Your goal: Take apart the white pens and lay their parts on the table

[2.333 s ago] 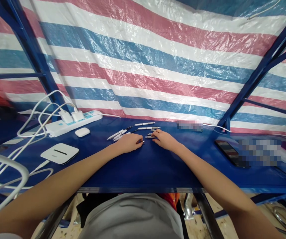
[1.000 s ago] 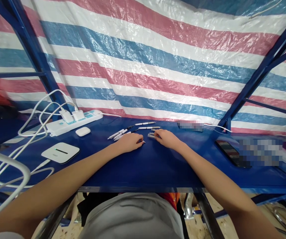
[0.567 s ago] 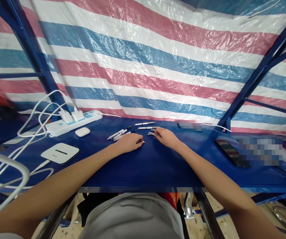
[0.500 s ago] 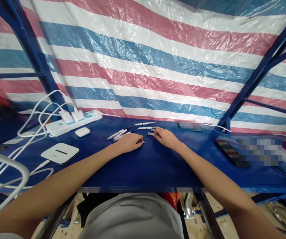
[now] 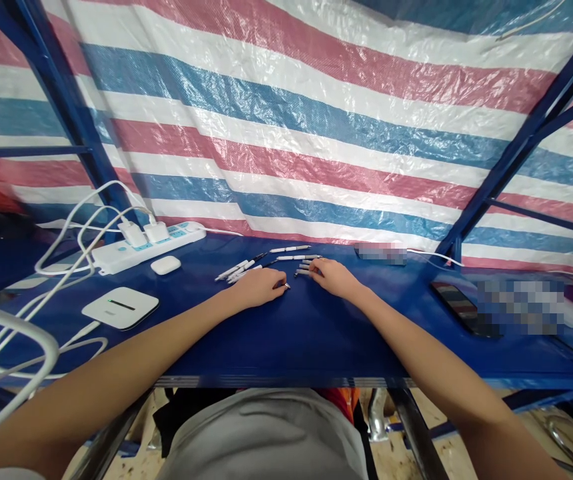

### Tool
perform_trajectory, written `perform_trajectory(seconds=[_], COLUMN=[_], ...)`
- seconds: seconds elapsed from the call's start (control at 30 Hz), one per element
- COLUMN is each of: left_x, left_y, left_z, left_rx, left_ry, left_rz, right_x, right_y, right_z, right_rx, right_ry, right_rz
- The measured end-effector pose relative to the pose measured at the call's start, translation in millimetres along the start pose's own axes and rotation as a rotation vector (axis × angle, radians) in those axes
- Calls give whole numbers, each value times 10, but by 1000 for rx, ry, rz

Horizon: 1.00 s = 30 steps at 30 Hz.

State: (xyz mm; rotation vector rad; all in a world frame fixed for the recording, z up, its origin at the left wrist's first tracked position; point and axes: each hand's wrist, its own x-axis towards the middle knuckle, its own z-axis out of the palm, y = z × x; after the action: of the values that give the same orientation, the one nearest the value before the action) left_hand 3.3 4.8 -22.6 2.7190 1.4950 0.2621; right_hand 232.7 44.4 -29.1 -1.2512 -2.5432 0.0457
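Right hand (image 5: 334,277), fingers loosely spread, has eased off the short white plastic pens (image 5: 304,269) — left hand (image 5: 259,287) curled, any pinch unclear — blue tabletop (image 5: 286,347) open toward the near edge.

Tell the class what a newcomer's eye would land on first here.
The red, white and blue striped tarpaulin fills the upper part of the view. Below it, the left hand and right hand rest at the middle of a blue table top beside scattered white pens. A white power strip with looping white cables stands out to the left.
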Motion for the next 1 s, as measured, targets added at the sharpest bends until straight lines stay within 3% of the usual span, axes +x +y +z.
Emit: perform_trajectory(seconds=[0.4,0.7,1.0], left_x=[-5,23,21], left_y=[0,-80,-53], left_z=[6,82,52], left_rx=[10,24,30], left_ry=[6,27,3], left_rz=[3,-93,-58], right_x=[-12,-11,-21], right_y=[-40,-52,-76], right_z=[9,26,14], right_rx=[56,65,62], right_ry=[-80,-93,-101], right_rz=[-119,-153,-175])
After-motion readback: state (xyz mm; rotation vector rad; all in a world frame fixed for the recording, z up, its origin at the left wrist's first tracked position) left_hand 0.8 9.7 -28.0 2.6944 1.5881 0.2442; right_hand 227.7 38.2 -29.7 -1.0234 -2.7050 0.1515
